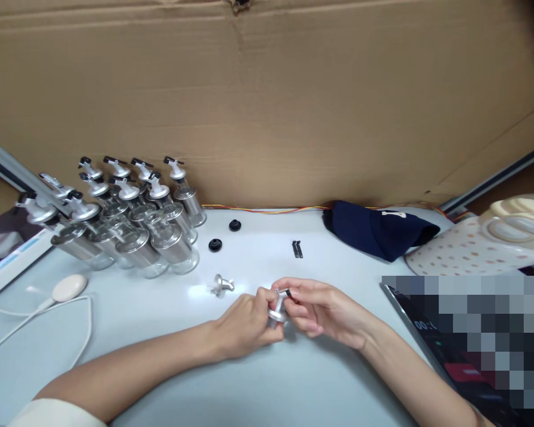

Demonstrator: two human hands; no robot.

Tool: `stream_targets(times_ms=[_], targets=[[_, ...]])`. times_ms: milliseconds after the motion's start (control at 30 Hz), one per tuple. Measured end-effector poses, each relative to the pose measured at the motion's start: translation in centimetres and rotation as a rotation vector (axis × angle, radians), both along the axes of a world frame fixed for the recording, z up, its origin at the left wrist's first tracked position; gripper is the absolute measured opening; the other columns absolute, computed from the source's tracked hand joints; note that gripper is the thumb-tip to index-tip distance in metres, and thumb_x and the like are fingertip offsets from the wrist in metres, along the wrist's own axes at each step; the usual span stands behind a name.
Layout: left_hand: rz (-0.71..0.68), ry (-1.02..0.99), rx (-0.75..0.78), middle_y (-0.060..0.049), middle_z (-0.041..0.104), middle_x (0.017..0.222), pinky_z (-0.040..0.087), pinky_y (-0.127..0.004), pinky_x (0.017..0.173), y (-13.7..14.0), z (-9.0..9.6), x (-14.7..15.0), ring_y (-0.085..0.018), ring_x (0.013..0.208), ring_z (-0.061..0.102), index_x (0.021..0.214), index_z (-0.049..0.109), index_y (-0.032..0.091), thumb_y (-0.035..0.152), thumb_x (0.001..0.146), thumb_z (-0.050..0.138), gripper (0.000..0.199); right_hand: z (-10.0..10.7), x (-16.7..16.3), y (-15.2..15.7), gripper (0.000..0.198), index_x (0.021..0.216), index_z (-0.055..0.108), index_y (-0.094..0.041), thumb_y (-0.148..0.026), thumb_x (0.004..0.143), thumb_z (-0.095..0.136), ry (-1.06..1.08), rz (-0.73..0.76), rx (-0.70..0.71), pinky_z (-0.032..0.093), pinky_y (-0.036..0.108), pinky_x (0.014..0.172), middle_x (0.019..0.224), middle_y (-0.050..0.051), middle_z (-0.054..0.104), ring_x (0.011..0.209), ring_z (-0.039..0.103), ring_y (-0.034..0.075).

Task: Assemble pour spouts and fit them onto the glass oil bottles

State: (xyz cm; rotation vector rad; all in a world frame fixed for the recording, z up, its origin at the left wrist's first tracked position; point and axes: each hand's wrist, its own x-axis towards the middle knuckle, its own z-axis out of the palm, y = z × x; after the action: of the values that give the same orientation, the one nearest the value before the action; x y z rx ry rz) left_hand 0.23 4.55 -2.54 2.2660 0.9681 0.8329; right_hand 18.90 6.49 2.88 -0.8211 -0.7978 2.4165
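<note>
While the left hand [244,325] grips the silver spout [277,315], presumably steadying it, the right hand [323,308] pinches a black flap [288,293]; loose flaps [299,249] lie within reach.

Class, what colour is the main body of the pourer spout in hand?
The pourer spout is silver-grey, best seen in the head view.

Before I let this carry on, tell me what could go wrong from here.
The small black piece in the right hand might slip, being tiny. The silver spout could twist in the left hand. And the loose spout lies near that hand, so a careless move may knock it.
</note>
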Motion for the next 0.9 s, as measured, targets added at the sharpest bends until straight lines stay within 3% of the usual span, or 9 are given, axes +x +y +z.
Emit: stream_targets(times_ms=[200, 300, 467, 600, 767, 900], targets=[[-0.002, -0.019, -0.003, 0.009, 0.037, 0.062, 0.026, -0.021, 0.048, 0.1, -0.3, 0.1, -0.009, 0.045, 0.035, 0.083, 0.024, 0.025, 0.019, 0.073, 0.05, 0.029, 0.0, -0.5, -0.5, 0.036, 0.092, 0.066, -0.013, -0.037, 0.069, 0.08, -0.023, -0.074, 0.053, 0.025, 0.02, 0.045, 0.055, -0.008, 0.04, 0.045, 0.04, 0.004], [0.034, -0.042, -0.027, 0.008, 0.04, 0.063, 0.027, -0.021, 0.048, 0.2, -0.4, 0.2, -0.01, 0.046, 0.039, 0.084, 0.022, 0.025, 0.018, 0.077, 0.047, 0.027, 0.0, -0.9, -0.6, 0.04, 0.094, 0.063, -0.015, -0.044, 0.071, 0.077, -0.119, -0.154, 0.157, 0.025, 0.022, 0.046, 0.056, -0.007, 0.045, 0.045, 0.039, 0.005], [0.083, -0.073, -0.058, 0.009, 0.04, 0.061, 0.028, -0.021, 0.048, 0.1, 0.1, 0.3, -0.01, 0.046, 0.038, 0.082, 0.023, 0.025, 0.021, 0.078, 0.051, 0.029, -0.2, -1.0, -0.4, 0.043, 0.072, 0.049, -0.019, -0.053, 0.068, 0.074, -0.332, -0.226, 0.338, 0.025, 0.021, 0.045, 0.057, -0.008, 0.044, 0.045, 0.038, 0.005], [0.067, -0.079, -0.053, 0.009, 0.04, 0.06, 0.027, -0.02, 0.048, 0.1, 0.1, 0.3, -0.009, 0.045, 0.038, 0.08, 0.025, 0.025, 0.021, 0.076, 0.053, 0.028, -0.3, -0.7, -0.2, 0.046, 0.081, 0.059, -0.017, -0.059, 0.067, 0.072, -0.444, -0.162, 0.493, 0.03, 0.022, 0.047, 0.062, -0.005, 0.05, 0.05, 0.04, 0.007], [0.042, -0.093, 0.081, 0.01, 0.04, 0.058, 0.026, -0.02, 0.045, 0.1, -0.1, 0.3, -0.009, 0.042, 0.036, 0.083, 0.028, 0.024, 0.021, 0.078, 0.05, 0.023, -0.4, -0.7, -0.1, 0.047, 0.077, 0.065, -0.016, -0.061, 0.068, 0.07, -0.47, -0.166, 0.598, 0.03, 0.022, 0.047, 0.063, -0.003, 0.055, 0.049, 0.039, 0.006], [0.041, -0.101, 0.274, 0.011, 0.042, 0.057, 0.027, -0.019, 0.042, 0.1, -0.3, 0.4, -0.008, 0.038, 0.039, 0.09, 0.029, 0.024, 0.019, 0.084, 0.047, 0.02, -0.3, -0.9, -0.2, 0.04, 0.076, 0.064, -0.016, -0.051, 0.064, 0.078, -0.416, -0.152, 0.575, 0.039, 0.023, 0.057, 0.066, -0.001, 0.06, 0.059, 0.05, 0.01]])
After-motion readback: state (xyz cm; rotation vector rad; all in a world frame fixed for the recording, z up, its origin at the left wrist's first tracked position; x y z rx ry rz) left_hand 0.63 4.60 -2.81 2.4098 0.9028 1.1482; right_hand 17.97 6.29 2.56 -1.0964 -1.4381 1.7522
